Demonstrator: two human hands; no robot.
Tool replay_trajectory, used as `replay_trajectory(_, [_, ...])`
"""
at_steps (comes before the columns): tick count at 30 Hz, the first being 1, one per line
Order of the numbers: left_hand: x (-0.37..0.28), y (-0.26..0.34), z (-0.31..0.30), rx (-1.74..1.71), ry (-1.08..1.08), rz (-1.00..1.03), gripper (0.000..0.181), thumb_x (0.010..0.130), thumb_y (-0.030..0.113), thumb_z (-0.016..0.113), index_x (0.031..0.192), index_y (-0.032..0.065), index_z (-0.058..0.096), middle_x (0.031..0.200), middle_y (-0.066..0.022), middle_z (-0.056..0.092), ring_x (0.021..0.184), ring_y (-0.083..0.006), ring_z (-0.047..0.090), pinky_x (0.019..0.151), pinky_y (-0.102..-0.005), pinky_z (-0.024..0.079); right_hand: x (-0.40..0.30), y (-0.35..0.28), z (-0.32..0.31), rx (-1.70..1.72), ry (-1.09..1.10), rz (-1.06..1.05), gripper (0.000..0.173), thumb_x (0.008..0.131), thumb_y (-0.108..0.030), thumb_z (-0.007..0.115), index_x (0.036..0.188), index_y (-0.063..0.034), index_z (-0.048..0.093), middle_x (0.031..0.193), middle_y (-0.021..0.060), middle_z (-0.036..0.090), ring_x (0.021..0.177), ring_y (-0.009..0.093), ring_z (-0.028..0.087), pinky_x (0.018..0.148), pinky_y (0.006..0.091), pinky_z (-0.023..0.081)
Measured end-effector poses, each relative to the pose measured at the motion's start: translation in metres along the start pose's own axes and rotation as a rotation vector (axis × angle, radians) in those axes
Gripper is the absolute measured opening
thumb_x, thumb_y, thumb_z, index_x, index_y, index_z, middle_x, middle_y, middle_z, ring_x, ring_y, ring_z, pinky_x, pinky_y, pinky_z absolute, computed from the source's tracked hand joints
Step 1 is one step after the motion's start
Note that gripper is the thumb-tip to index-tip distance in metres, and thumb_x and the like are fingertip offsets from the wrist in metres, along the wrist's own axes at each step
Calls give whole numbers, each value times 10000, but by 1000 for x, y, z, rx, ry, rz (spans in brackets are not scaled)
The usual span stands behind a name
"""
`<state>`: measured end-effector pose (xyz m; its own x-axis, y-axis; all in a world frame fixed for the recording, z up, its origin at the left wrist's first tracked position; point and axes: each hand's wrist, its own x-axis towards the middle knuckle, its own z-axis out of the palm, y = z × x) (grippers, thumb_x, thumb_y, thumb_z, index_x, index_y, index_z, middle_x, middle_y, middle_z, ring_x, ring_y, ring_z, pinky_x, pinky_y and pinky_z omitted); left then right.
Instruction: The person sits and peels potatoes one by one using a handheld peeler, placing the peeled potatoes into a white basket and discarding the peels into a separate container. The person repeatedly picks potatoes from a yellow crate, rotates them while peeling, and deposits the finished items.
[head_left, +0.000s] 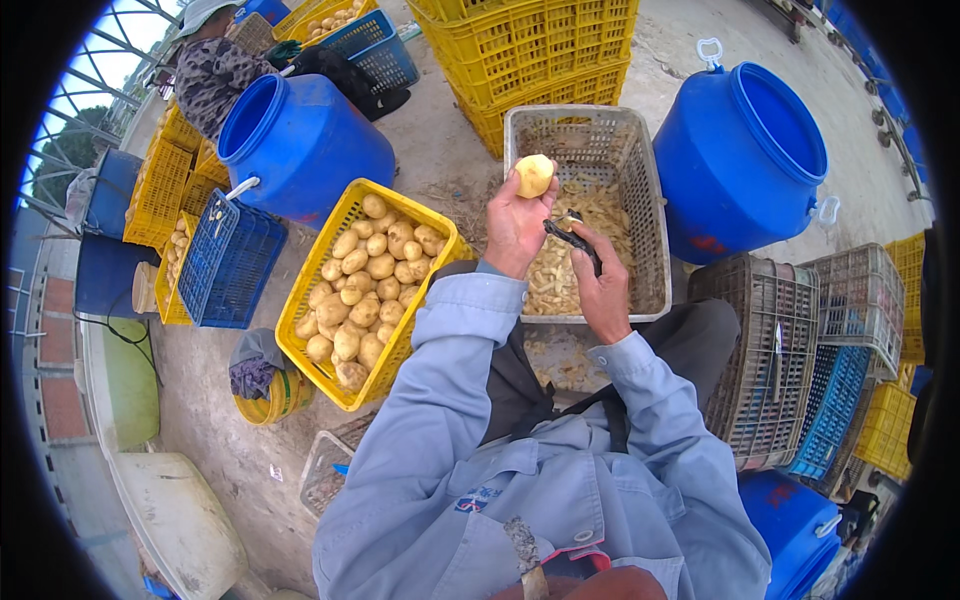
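My left hand (517, 225) holds up a pale, peeled potato (535, 175) between thumb and fingers. Close beside it on the right, my right hand (606, 281) grips a black-handled peeler (576, 238), its head near my left palm and apart from the potato. Both hands are above a grey plastic crate (660, 255), which stands between my knees with many potato peelings (559, 289) inside. To the left of my left forearm, a yellow plastic crate (287, 341) holds several unpeeled potatoes (360, 285).
Blue plastic drums stand at upper left (322, 142) and right (720, 165). Stacked yellow crates (532, 52) rise ahead. A dark crate (757, 360) is by my right knee. A yellow bucket (274, 401) holds cloth. A person (225, 75) sits at upper left.
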<state>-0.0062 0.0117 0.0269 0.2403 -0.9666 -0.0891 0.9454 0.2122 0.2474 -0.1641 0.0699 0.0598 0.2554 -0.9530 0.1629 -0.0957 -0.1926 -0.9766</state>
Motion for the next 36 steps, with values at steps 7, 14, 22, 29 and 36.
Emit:
replay_trajectory(7, [-2, -3, -1, 230, -8, 35, 418, 944, 376, 547, 1239, 92, 459, 1103, -97, 586, 1012, -237, 586, 773, -351, 495, 1, 0, -1, 71, -3, 32, 330, 885, -33, 547, 1213, -9, 571, 1057, 57, 602, 842, 96, 530, 743, 231, 435])
replay_trajectory(14, [-3, 0, -5, 322, -21, 63, 444, 905, 481, 573, 1150, 121, 489, 989, -28, 611, 905, -171, 613, 657, -302, 477, 12, -2, -6, -6, 74, -152, 323, 877, -20, 565, 1199, -12, 585, 1018, 75, 627, 821, 103, 547, 719, 243, 451])
replay_trajectory(22, [-10, -8, 5, 364, 33, 34, 473, 890, 517, 564, 1067, 78, 542, 981, -98, 627, 903, -256, 632, 807, -388, 498, 16, -9, -13, -74, 43, -140, 324, 856, -13, 583, 1180, -8, 597, 1071, 123, 648, 906, 178, 616, 773, 283, 482])
replay_trajectory(29, [-14, -4, 9, 439, 24, 75, 381, 914, 403, 571, 1076, 58, 548, 973, -106, 624, 906, -261, 631, 848, -392, 497, 25, -8, -18, -190, 32, -349, 299, 842, -17, 607, 1141, -5, 618, 1087, 152, 651, 976, 265, 637, 829, 334, 494])
replay_trajectory(36, [-21, -5, 26, 443, -52, 61, 259, 915, 296, 582, 1052, 89, 510, 932, -63, 616, 791, -153, 627, 595, -243, 499, 31, -11, -22, -232, -18, -349, 293, 845, -25, 601, 1137, -11, 621, 1071, 157, 654, 972, 290, 636, 829, 338, 491])
